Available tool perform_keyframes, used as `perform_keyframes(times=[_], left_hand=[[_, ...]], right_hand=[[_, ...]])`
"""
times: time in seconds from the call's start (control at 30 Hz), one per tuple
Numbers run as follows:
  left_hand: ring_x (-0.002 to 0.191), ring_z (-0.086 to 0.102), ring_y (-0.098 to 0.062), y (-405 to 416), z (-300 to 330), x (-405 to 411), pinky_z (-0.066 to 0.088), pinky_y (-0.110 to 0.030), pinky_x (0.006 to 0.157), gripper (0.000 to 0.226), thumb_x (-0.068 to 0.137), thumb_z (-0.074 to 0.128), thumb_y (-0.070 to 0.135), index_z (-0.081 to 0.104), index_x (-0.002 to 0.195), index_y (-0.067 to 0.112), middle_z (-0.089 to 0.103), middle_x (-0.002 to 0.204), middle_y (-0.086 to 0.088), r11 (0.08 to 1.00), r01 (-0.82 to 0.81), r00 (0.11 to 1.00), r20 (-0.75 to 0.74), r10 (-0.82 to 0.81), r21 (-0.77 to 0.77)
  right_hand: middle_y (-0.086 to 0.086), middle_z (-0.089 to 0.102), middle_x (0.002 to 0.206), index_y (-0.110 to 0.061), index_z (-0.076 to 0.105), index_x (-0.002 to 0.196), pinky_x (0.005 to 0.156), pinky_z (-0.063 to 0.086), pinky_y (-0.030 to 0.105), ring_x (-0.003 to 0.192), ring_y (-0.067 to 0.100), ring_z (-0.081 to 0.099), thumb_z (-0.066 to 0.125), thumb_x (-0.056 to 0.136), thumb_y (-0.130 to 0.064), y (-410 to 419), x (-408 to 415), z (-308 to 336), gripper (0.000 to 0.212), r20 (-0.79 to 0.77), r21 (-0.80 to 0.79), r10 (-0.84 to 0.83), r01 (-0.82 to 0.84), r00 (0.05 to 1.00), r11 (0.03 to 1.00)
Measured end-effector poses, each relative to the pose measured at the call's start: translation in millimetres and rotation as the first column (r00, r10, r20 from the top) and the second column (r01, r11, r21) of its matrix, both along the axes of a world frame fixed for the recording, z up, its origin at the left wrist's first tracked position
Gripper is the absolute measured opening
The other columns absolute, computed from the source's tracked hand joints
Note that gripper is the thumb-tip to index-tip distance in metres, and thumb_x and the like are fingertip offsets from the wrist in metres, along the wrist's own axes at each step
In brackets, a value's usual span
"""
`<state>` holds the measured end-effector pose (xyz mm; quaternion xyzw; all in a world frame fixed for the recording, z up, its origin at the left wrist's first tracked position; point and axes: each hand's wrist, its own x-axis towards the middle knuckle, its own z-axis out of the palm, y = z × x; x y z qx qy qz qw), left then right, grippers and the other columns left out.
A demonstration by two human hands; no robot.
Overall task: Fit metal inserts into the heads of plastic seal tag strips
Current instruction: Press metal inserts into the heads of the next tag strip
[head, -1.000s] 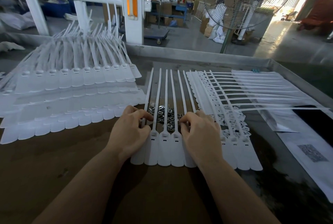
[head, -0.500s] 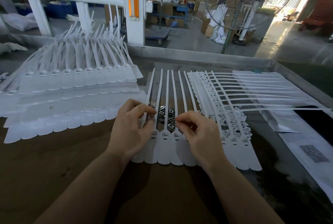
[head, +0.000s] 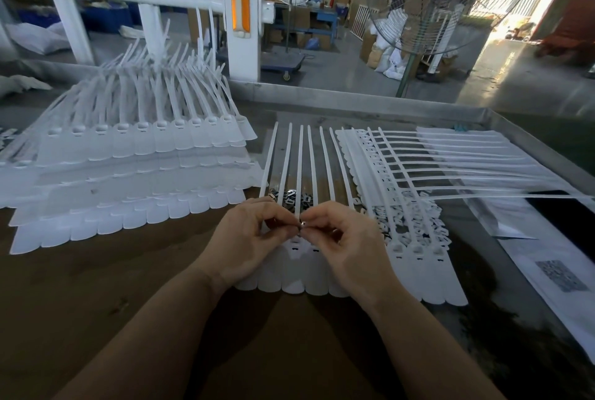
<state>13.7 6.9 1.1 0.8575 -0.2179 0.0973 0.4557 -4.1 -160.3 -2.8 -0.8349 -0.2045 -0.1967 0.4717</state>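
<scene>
A joined row of white plastic seal tag strips [head: 299, 274] lies flat in front of me, tails pointing away. Small shiny metal inserts [head: 291, 198] are heaped under the tails, just beyond my fingers. My left hand [head: 248, 238] and my right hand [head: 341, 238] meet over the strip heads. Both sets of fingertips pinch one small metal insert [head: 302, 225] between them, above a strip head. The heads under my palms are mostly hidden.
A tall stack of white tag strips [head: 135, 174] fills the left of the brown table [head: 96, 303]. More strip rows [head: 412, 206] lie crosswise at the right, over papers [head: 560, 274]. A raised metal rim [head: 354, 100] bounds the far edge. A standing fan [head: 431, 0] is behind.
Both hands have lifted off the strip heads and come together at the middle. The fingertips now pinch an insert between them, where earlier they pressed on separate heads.
</scene>
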Motion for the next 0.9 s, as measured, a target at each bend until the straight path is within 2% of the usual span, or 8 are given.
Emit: perform_keyframes(times=[0.1,0.23,0.4,0.5,0.6,0.73,0.9], left_hand=[[0.079,0.059,-0.006,0,0,0,0.049,-0.023,0.073,0.021,0.084,0.066,0.014,0.062,0.079,0.034,0.063,0.083,0.008,0.999,-0.015,0.998,-0.057,0.012,-0.048],[0.075,0.06,-0.001,-1,1,-2,0.047,-0.011,0.068,0.019,0.087,0.06,0.01,0.062,0.081,0.028,0.064,0.08,0.008,0.987,-0.061,0.992,-0.115,0.044,-0.148],[0.071,0.06,-0.004,2,3,-2,0.046,-0.008,0.062,0.012,0.09,0.056,0.007,0.065,0.087,0.016,0.065,0.078,0.005,0.961,-0.145,0.981,-0.159,0.11,-0.233],[0.07,0.059,0.001,4,5,-2,0.044,-0.004,0.061,0.014,0.09,0.054,0.006,0.065,0.09,0.015,0.065,0.082,0.004,0.963,-0.162,0.978,-0.163,0.128,-0.215],[0.067,0.058,0.008,6,6,-2,0.042,-0.002,0.061,0.018,0.09,0.056,0.008,0.063,0.085,0.024,0.064,0.082,0.007,0.967,-0.165,0.972,-0.199,0.126,-0.193],[0.08,0.055,0.011,13,5,0,0.04,0.0,0.065,0.019,0.091,0.057,0.016,0.062,0.083,0.033,0.063,0.086,0.014,0.979,-0.172,0.963,-0.225,0.145,-0.107],[0.082,0.055,0.012,19,6,2,0.039,0.001,0.065,0.015,0.089,0.059,0.017,0.062,0.084,0.031,0.063,0.087,0.015,0.988,-0.152,0.964,-0.227,0.14,-0.04]], right_hand=[[-0.003,0.069,0.083,-0.01,0.068,0.096,0.072,0.055,0.025,0.077,0.003,0.064,0.066,0.083,-0.005,0,0,0,0.013,-0.025,-0.015,-0.033,0.032,0.999,0.999],[-0.001,0.069,0.084,-0.01,0.069,0.095,0.072,0.055,0.034,0.078,0.011,0.064,0.063,0.086,-0.007,-1,0,-2,0.011,0.017,-0.094,-0.083,0.084,0.996,0.992],[0.0,0.069,0.088,-0.01,0.069,0.097,0.073,0.054,0.031,0.081,0.012,0.063,0.061,0.088,-0.01,-4,0,-4,0.011,0.104,-0.232,-0.156,0.176,0.982,0.957],[0.0,0.069,0.086,-0.009,0.069,0.096,0.072,0.054,0.032,0.078,0.013,0.063,0.061,0.088,-0.009,-5,0,-4,0.011,0.104,-0.225,-0.164,0.184,0.981,0.957],[0.0,0.069,0.087,-0.01,0.068,0.096,0.072,0.054,0.033,0.078,0.013,0.063,0.061,0.088,-0.009,-5,0,-4,0.011,0.088,-0.206,-0.17,0.185,0.981,0.961],[0.0,0.069,0.089,-0.01,0.068,0.097,0.075,0.054,0.031,0.081,0.011,0.063,0.061,0.088,-0.009,-7,0,-4,0.012,0.084,-0.22,-0.176,0.191,0.981,0.957],[0.001,0.069,0.089,-0.01,0.068,0.097,0.074,0.054,0.031,0.08,0.012,0.063,0.061,0.088,-0.01,-8,1,-4,0.011,0.085,-0.221,-0.186,0.2,0.979,0.954]])
